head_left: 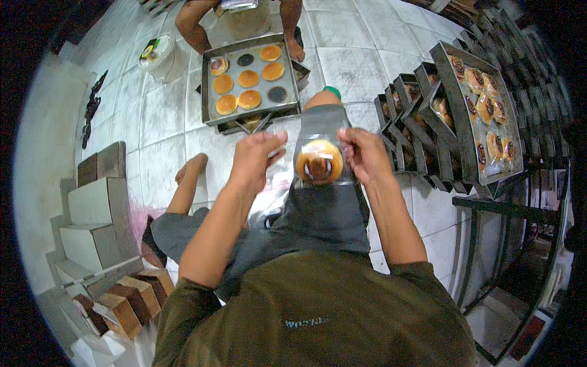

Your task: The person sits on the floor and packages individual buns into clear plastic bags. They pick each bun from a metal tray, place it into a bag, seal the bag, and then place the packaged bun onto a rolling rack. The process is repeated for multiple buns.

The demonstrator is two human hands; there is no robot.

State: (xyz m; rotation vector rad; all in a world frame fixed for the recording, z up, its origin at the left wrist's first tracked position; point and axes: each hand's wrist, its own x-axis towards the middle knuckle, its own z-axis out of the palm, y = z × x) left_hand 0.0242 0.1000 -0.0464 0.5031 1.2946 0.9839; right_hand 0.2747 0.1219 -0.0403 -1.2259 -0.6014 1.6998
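A round golden bun (318,162) with a dark ring of topping sits in a clear plastic wrapper over my right thigh. My right hand (367,156) pinches the upper right edge of that wrapper between thumb and fingers. On the other side, my left hand (254,160) is raised just left of the bun, thumb and fingers apart, and seems not to touch the wrapper. Ahead of both hands, a metal baking tray (206,92) holds several unwrapped buns (248,78), a wrapped one (218,66) at its far left, and two dark round marks.
At the right, metal trays (422,116) are stacked crosswise; the top one (441,61) carries several wrapped buns. A white lidded bucket (164,58) stands at the far left. Beyond the baking tray are another person's legs (194,27). Stacked blocks (92,202) line the left wall.
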